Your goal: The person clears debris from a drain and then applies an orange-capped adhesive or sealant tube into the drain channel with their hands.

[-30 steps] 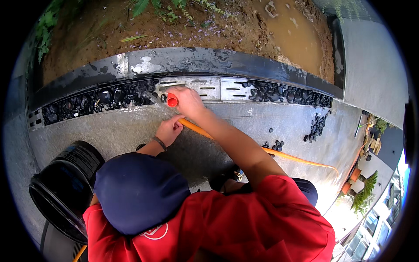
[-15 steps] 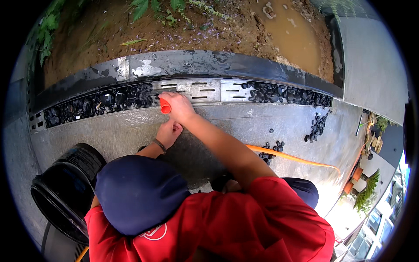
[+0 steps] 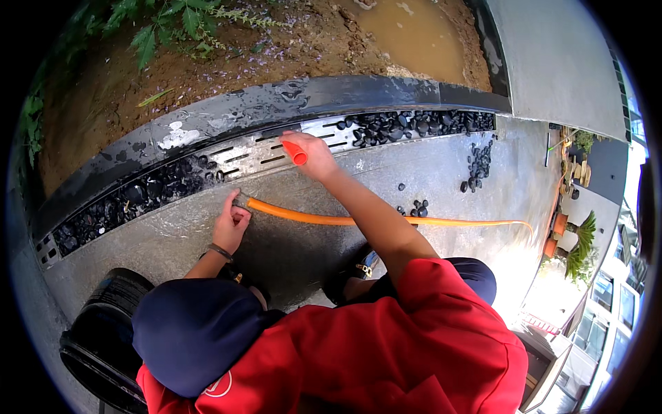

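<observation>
As far as can be judged from one look, partway along with the drain channel. Gripping red-handled tool in right hand, fingers wrapped round the handle, over the slotted metal grate; cannot make out the working end past the knuckles, beyond a dark sliver near the grate's far edge. With left hand at the tip of orange hose, nearer the body; cannot tell whether pinching it or only just beside it. Working with hands apart.

By the look of it, done with the middle stretch: bare wet grate ahead of and between the hands. Not yet matched at either end: dark stones thick over the channel left of the left hand, black pebbles likewise beyond the right hand. Cannot tell whether to read that as clearing or filling.

Around: loose pebble patch on the paving well right of the right hand; smaller pebble cluster near the hose, just beyond the right forearm. Ahead of both hands, dark curb, then soil bed with muddy puddle. Behind the left hand, black bucket, partly hidden by navy-clad left knee; cannot see its contents. In the way: hose trailing rightward under the right forearm, plus scattered pebbles alongside.
</observation>
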Motion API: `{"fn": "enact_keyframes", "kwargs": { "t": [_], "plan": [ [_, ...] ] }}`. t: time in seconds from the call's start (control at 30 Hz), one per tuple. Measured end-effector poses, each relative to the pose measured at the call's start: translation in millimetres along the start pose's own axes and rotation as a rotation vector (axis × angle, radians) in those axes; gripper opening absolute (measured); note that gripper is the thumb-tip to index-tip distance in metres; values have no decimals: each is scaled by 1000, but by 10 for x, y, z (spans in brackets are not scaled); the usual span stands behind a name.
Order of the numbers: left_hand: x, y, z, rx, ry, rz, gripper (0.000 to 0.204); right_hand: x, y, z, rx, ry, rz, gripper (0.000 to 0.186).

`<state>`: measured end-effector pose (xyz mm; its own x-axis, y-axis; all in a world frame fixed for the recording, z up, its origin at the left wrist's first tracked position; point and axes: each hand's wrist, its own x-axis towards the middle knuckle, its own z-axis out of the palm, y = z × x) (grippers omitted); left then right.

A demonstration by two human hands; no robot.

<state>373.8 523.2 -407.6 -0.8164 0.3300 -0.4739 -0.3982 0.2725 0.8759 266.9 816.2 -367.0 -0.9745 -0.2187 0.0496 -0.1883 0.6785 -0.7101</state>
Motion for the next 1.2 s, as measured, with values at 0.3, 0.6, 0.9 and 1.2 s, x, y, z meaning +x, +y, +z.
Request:
{"fn": "enact_keyframes", "kwargs": {
  "t": [0.3, 0.6, 0.9, 1.2],
  "plan": [
    [12, 7, 2, -31, 13, 5, 69, 18, 123, -15, 62, -29, -1, 27],
    [-66, 501, -34, 676, -188, 525, 58, -271, -83, 83, 102, 90, 57, 24],
    [559, 696, 430, 904, -394, 739, 23, -312, -191, -773, 97, 95, 347, 23],
    [927, 840, 973, 454, -864, 662, 20, -837, 118, -1302, -237, 20, 145, 24]
  ]
}}
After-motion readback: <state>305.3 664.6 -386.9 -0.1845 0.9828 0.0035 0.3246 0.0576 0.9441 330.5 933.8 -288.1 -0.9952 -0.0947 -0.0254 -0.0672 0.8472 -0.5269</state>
